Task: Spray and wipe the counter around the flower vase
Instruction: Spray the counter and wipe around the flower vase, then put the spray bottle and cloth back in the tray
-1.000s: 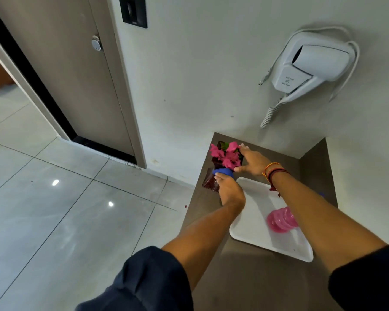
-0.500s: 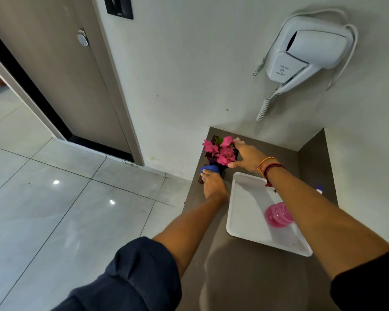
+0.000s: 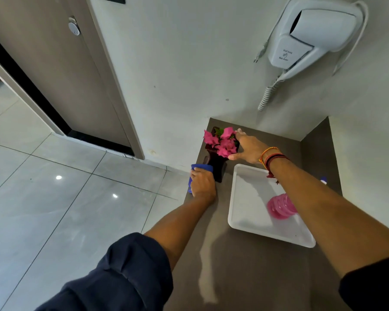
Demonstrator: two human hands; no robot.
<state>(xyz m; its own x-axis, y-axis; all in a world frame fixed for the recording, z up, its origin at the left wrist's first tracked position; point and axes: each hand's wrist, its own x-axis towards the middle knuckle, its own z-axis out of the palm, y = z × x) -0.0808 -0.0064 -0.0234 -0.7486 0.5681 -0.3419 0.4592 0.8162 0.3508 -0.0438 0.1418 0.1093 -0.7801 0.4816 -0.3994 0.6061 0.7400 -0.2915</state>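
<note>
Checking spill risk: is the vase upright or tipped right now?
Tipped. The vase leans, with its base lower right of the flowers; the right hand holds its top while the left hand wipes beside it.

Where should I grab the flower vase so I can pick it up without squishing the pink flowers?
Hold the vase by its dark body, below the flowers. Come in from the right side, since the left hand with the cloth is pressed against its left. It looks tall and narrow, so wrapping your fingers around the middle should probably keep it steady.

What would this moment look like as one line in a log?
left hand: pressing blue cloth on counter beside vase | right hand: steadying vase at flowers | step: wiping
</note>
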